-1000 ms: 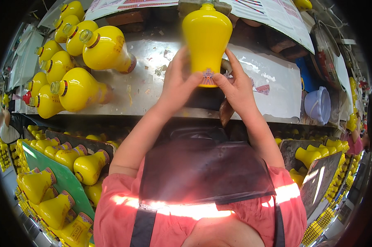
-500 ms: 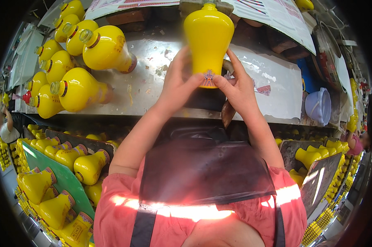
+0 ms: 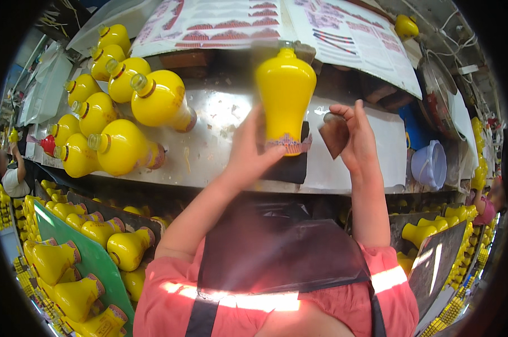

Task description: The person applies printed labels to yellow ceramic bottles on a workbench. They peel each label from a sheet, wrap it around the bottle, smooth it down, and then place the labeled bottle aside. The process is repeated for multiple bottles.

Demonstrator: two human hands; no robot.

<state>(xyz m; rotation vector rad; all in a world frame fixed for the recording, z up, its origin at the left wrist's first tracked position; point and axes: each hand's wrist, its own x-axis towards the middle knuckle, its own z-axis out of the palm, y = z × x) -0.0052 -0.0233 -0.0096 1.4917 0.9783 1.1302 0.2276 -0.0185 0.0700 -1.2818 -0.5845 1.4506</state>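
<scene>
A glossy yellow vase-shaped bottle (image 3: 286, 95) is in front of me at the bench, narrow neck pointing away. My left hand (image 3: 250, 145) grips it along its lower left side, with the thumb at the base. Around that base runs a patterned decal strip (image 3: 287, 144), whose right end sticks out past the bottle. To the right, my right hand (image 3: 359, 140) is apart from the bottle and holds a flat, brown, pointed scraper-like piece (image 3: 335, 137). Beneath the bottle's base lies a black pad (image 3: 292, 170).
Several finished-looking yellow bottles (image 3: 158, 98) stand on the bench's left. Printed decal sheets (image 3: 231, 25) lie on a board at the back. A pale blue bucket (image 3: 428, 165) is at the right. Crates of bottles flank me, one with a green panel (image 3: 77, 241).
My right hand has let go of the bottle and moved right, now with the brown piece in it. The strip's right end now projects from the base. The view has shifted slightly.
</scene>
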